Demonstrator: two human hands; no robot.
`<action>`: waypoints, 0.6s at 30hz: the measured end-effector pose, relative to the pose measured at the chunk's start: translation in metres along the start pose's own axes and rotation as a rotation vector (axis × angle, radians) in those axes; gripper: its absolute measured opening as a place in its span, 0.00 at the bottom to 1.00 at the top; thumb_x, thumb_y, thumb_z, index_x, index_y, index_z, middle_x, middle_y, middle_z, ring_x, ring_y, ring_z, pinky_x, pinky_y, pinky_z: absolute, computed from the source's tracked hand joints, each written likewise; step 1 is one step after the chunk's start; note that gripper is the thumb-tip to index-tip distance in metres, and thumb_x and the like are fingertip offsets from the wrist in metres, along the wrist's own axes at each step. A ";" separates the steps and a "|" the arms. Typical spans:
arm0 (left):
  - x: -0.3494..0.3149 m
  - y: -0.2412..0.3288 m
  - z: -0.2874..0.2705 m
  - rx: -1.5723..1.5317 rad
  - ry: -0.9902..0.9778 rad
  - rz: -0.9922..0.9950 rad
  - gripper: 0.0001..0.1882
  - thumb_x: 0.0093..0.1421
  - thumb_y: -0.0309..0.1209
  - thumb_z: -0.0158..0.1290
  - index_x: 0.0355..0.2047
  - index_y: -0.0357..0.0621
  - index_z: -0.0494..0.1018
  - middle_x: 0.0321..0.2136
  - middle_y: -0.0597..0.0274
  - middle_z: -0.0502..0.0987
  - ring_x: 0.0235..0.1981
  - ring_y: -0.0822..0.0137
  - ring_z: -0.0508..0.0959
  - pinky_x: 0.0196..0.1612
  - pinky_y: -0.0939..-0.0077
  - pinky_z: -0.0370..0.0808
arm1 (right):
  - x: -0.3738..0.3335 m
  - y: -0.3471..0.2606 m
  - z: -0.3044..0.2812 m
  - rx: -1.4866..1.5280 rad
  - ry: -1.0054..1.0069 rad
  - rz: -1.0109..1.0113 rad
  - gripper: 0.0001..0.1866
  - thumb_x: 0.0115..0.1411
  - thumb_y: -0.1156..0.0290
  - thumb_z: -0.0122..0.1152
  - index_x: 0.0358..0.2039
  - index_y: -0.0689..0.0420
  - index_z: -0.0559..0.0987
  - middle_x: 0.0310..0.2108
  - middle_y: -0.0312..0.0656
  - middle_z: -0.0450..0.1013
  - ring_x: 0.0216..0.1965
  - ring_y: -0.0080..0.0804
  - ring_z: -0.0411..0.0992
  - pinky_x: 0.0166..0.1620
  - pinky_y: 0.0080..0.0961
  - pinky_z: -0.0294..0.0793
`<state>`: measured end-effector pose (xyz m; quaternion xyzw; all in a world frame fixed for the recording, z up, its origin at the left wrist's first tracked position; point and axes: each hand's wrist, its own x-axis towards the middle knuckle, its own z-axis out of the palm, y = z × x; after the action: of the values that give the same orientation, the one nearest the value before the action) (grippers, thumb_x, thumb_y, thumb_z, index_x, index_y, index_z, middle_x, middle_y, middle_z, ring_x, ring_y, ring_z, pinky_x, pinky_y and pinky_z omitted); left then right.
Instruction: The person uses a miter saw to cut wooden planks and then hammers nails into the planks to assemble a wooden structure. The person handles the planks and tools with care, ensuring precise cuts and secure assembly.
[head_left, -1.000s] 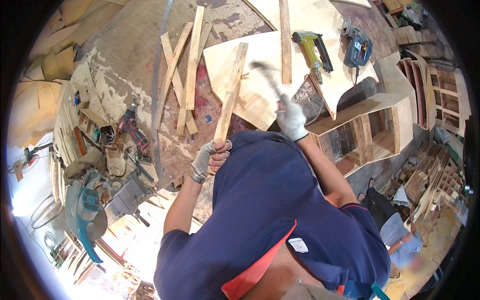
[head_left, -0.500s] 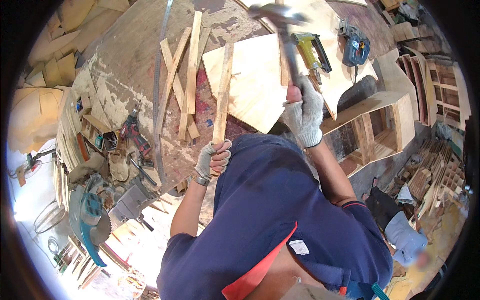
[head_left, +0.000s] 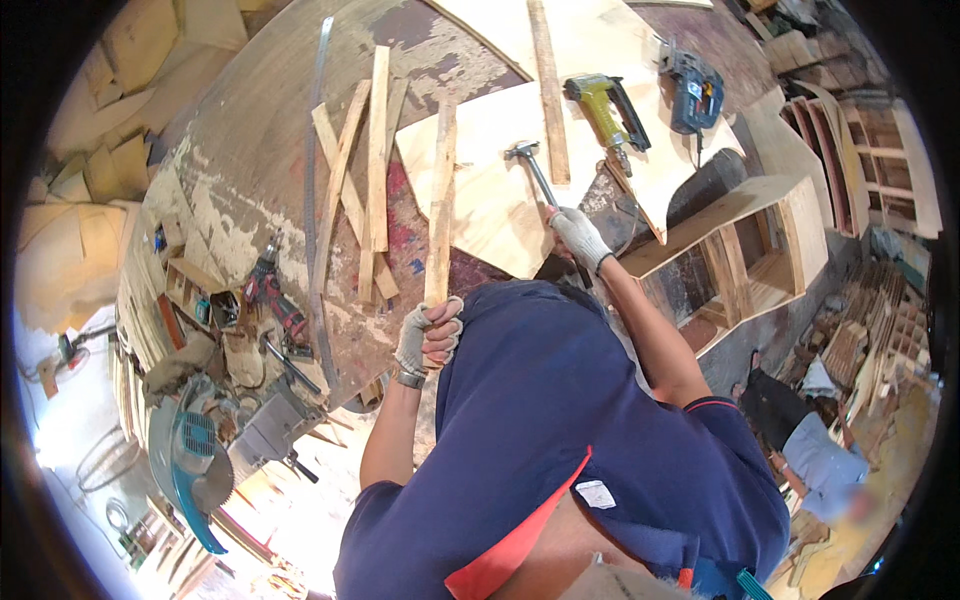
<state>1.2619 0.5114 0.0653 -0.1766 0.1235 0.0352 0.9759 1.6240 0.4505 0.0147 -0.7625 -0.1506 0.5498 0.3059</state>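
My left hand (head_left: 428, 335), in a pale fingerless glove, is closed around the near end of a wooden strip (head_left: 441, 215). The strip points away from me, across the edge of a light plywood sheet (head_left: 490, 190). In my gloved right hand (head_left: 580, 240) is a hammer (head_left: 538, 174), gripped by its handle. Its metal head lies over the plywood, to the right of the strip; whether it touches the sheet I cannot tell. Several loose wooden strips (head_left: 378, 150) lie crossed to the left of the held one.
A yellow-green nail gun (head_left: 605, 115) and a blue jigsaw (head_left: 693, 92) lie at the far right. Nearer is an open wooden frame (head_left: 735, 262). To the left are a red drill (head_left: 272, 290) and a teal circular saw (head_left: 190, 455). Someone in light blue (head_left: 822, 460) is low at the right.
The hammer has come down from its raised, blurred position to over the plywood, and my right hand has lowered with it. My left hand still grips the strip.
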 end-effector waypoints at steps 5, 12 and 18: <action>0.006 0.008 0.031 0.464 0.154 -0.076 0.19 0.72 0.43 0.56 0.30 0.53 0.60 0.15 0.75 0.56 0.09 0.81 0.55 0.11 0.85 0.57 | -0.032 -0.065 -0.010 -0.518 0.402 -0.620 0.32 0.70 0.47 0.60 0.62 0.61 0.73 0.46 0.60 0.79 0.48 0.55 0.80 0.51 0.48 0.79; 0.014 0.007 0.066 0.806 0.439 -0.154 0.14 0.68 0.39 0.63 0.36 0.51 0.68 0.15 0.76 0.59 0.11 0.81 0.56 0.13 0.82 0.54 | -0.058 -0.127 -0.046 -0.345 0.098 -0.793 0.30 0.72 0.44 0.56 0.58 0.59 0.75 0.45 0.54 0.79 0.49 0.47 0.79 0.51 0.41 0.78; 0.020 0.001 0.075 0.932 0.499 -0.109 0.12 0.68 0.35 0.63 0.37 0.48 0.69 0.15 0.75 0.60 0.11 0.81 0.57 0.13 0.79 0.54 | -0.069 -0.123 -0.053 -0.390 0.073 -0.520 0.31 0.69 0.39 0.60 0.38 0.62 0.79 0.29 0.48 0.75 0.35 0.39 0.75 0.39 0.39 0.73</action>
<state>1.2987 0.5396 0.1279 0.2666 0.3453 -0.1172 0.8922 1.6626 0.4897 0.1546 -0.7619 -0.4319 0.3863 0.2893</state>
